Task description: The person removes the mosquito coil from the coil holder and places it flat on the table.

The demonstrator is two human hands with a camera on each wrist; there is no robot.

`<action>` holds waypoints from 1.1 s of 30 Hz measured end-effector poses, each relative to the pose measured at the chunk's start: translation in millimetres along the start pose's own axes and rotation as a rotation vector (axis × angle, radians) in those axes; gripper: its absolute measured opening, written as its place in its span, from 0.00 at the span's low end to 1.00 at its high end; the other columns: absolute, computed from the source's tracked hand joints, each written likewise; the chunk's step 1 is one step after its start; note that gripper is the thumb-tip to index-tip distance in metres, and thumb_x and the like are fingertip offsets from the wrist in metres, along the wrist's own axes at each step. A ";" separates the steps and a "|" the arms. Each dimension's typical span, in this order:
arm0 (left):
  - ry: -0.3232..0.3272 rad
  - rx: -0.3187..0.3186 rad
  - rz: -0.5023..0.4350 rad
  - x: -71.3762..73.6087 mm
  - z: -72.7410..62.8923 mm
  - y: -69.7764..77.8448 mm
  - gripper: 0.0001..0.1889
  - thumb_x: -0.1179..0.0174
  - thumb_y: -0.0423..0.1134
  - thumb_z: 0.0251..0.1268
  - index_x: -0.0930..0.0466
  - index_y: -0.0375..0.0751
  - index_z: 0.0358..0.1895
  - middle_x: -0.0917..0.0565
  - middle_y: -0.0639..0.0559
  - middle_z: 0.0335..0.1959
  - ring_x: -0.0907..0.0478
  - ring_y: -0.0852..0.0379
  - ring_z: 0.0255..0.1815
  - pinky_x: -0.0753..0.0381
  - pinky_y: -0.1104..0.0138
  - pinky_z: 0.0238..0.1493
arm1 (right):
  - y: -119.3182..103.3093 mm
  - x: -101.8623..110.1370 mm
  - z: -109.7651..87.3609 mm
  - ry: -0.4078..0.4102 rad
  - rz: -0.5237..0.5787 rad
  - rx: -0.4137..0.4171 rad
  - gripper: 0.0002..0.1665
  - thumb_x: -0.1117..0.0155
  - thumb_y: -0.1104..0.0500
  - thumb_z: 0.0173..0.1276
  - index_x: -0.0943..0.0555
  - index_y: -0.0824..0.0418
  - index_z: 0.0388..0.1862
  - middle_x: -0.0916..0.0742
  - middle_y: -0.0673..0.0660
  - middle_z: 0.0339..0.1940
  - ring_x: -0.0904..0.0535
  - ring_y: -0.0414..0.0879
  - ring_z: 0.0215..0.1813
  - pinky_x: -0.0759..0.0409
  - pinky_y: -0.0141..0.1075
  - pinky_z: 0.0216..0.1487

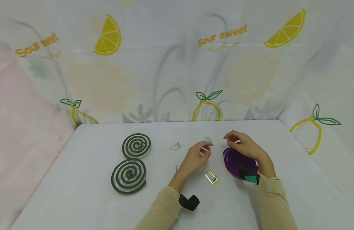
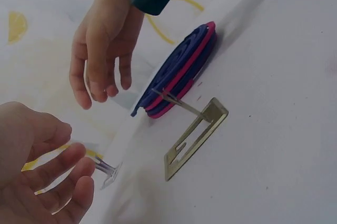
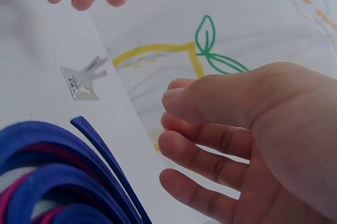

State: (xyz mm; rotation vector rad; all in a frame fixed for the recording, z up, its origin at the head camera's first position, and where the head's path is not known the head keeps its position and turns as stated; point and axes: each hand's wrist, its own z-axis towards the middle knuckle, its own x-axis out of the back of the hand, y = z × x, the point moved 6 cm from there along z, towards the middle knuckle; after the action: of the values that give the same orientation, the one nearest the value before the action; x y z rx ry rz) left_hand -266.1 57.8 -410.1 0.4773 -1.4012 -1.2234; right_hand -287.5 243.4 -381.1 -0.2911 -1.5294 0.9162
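Observation:
My left hand (image 1: 195, 157) hovers over the white table, fingers loosely bent, with nothing in it. Just beyond its fingertips lies a silver mosquito coil stand (image 1: 208, 139), its prongs raised in the right wrist view. Nearer to me, to the right of that wrist, a gold coil stand (image 1: 214, 179) lies flat with its prong bent up. My right hand (image 1: 246, 146) is held above a stack of spiral mosquito coils (image 1: 237, 162), blue on top with pink showing below. Its fingers are relaxed and hold nothing; part of the stack is hidden by the wrist.
Two dark green mosquito coils (image 1: 128, 176) lie at the left, the rear one touching or overlapping the front one. Another silver stand (image 1: 175, 147) sits at mid-table, and one more (image 1: 177, 167) is partly covered by the left forearm. A lemon-print cloth (image 1: 171, 80) hangs behind the table.

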 end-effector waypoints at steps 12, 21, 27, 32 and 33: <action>-0.022 0.008 0.062 27.5 -10.6 -6.3 0.13 0.46 0.32 0.65 0.22 0.42 0.52 0.18 0.48 0.46 0.20 0.54 0.46 0.21 0.64 0.48 | -15.6 -21.5 7.7 -0.092 0.049 0.053 0.13 0.42 0.59 0.69 0.23 0.64 0.48 0.20 0.54 0.34 0.25 0.41 0.36 0.23 0.31 0.39; -0.076 0.020 0.085 47.2 -18.9 -8.2 0.13 0.46 0.35 0.67 0.22 0.41 0.52 0.19 0.47 0.48 0.21 0.54 0.48 0.22 0.61 0.49 | -45.4 -39.9 13.6 -0.155 0.074 0.127 0.10 0.43 0.59 0.70 0.22 0.59 0.47 0.19 0.50 0.37 0.26 0.41 0.40 0.25 0.32 0.48; -0.097 0.010 0.093 56.0 -24.4 -11.7 0.14 0.46 0.34 0.67 0.23 0.39 0.54 0.19 0.45 0.48 0.21 0.53 0.48 0.21 0.59 0.49 | -54.1 -48.6 14.8 -0.171 0.073 0.145 0.10 0.43 0.59 0.69 0.23 0.61 0.47 0.19 0.49 0.36 0.26 0.39 0.39 0.24 0.32 0.46; -0.091 0.006 0.101 62.7 -26.0 -14.3 0.15 0.45 0.34 0.67 0.24 0.38 0.55 0.19 0.44 0.48 0.21 0.52 0.47 0.21 0.57 0.49 | -54.9 -51.2 16.9 -0.158 0.071 0.153 0.10 0.42 0.60 0.69 0.22 0.62 0.47 0.20 0.49 0.34 0.27 0.39 0.38 0.24 0.32 0.44; -0.090 0.004 0.102 64.0 -26.3 -14.5 0.15 0.45 0.34 0.67 0.25 0.38 0.55 0.19 0.44 0.48 0.21 0.52 0.47 0.21 0.57 0.49 | -55.4 -51.6 17.2 -0.155 0.069 0.155 0.10 0.42 0.60 0.69 0.22 0.62 0.47 0.20 0.49 0.34 0.27 0.39 0.38 0.24 0.32 0.43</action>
State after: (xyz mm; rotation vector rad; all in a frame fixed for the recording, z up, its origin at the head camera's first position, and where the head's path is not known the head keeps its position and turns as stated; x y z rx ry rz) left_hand -264.3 -11.7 -397.6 0.3522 -1.4859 -1.1716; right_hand -275.0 166.8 -378.8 -0.1642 -1.5872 1.1277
